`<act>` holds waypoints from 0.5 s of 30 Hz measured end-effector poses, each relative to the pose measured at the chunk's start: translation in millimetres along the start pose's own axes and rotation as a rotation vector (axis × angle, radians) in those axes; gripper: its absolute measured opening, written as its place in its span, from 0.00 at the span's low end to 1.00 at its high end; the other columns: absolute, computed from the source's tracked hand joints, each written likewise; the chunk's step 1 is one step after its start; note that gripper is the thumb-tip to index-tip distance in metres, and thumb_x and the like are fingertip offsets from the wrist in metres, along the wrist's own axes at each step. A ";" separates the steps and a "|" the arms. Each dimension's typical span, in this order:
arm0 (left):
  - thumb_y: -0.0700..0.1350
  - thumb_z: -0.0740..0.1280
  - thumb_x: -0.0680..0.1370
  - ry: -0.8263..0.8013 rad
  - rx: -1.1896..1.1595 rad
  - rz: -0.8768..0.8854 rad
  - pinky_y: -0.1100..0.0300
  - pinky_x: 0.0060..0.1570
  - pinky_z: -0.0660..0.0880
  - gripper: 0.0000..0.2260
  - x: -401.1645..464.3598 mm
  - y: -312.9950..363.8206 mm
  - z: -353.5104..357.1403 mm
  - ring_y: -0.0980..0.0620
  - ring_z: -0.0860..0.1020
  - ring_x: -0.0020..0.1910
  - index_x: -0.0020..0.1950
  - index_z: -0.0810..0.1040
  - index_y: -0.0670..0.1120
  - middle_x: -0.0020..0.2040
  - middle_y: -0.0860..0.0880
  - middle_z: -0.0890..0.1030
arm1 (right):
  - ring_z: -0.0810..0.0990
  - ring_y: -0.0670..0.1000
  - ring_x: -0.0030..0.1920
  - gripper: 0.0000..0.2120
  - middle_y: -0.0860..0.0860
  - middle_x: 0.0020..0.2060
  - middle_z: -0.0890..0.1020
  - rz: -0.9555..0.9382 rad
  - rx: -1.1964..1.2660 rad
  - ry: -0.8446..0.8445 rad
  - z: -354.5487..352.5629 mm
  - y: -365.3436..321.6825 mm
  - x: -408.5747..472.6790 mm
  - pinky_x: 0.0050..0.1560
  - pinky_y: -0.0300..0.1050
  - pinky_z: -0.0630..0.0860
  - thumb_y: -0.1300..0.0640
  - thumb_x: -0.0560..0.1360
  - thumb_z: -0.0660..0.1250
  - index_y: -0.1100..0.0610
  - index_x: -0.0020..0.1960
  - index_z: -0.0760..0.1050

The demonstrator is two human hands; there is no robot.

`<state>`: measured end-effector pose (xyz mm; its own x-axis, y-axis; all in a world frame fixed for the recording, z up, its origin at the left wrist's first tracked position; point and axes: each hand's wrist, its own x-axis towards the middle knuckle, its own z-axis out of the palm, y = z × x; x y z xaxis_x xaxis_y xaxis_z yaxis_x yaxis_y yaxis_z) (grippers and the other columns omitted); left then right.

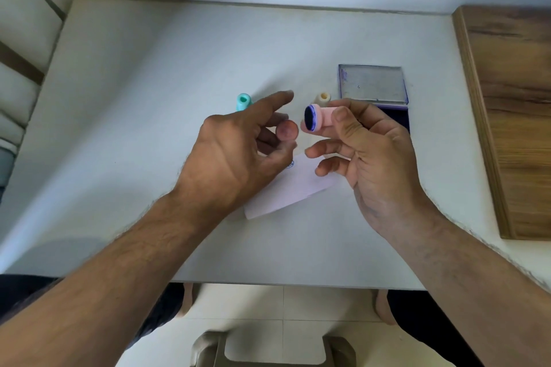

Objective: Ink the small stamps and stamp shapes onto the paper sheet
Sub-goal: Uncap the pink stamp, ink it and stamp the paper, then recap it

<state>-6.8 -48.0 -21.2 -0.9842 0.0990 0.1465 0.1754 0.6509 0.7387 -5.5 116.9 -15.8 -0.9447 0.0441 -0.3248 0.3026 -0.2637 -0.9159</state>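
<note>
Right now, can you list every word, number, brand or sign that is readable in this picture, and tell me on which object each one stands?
No text can be read in this view.
Paper sheet: one small blue stamped mark near its upper edge, partly hidden by the left hand, too small to read.
Pink stamp in the right hand: inked face dark, no design legible.
Ink pad lid: blue smudges only.

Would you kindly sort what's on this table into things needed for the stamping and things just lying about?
Belongs to the job:
pink stamp, inked, held in the right hand
teal stamp
cream stamp
ink pad, lid open
paper sheet, one print showing

Just lying about:
wooden board at the table's right edge
</note>
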 end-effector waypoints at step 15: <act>0.32 0.73 0.73 -0.087 -0.602 -0.098 0.54 0.55 0.79 0.22 4.2 -1.3 -3.2 0.50 0.83 0.48 0.64 0.75 0.45 0.48 0.47 0.81 | 0.80 0.54 0.32 0.15 0.58 0.48 0.84 0.093 0.126 -0.050 5.3 -2.0 -3.2 0.31 0.45 0.76 0.56 0.77 0.63 0.61 0.61 0.75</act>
<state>-11.0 -50.8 -19.5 -0.9902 0.1377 0.0238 0.0411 0.1237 0.9915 -3.7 112.2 -11.7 -0.9194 -0.0330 -0.3919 0.3737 -0.3833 -0.8446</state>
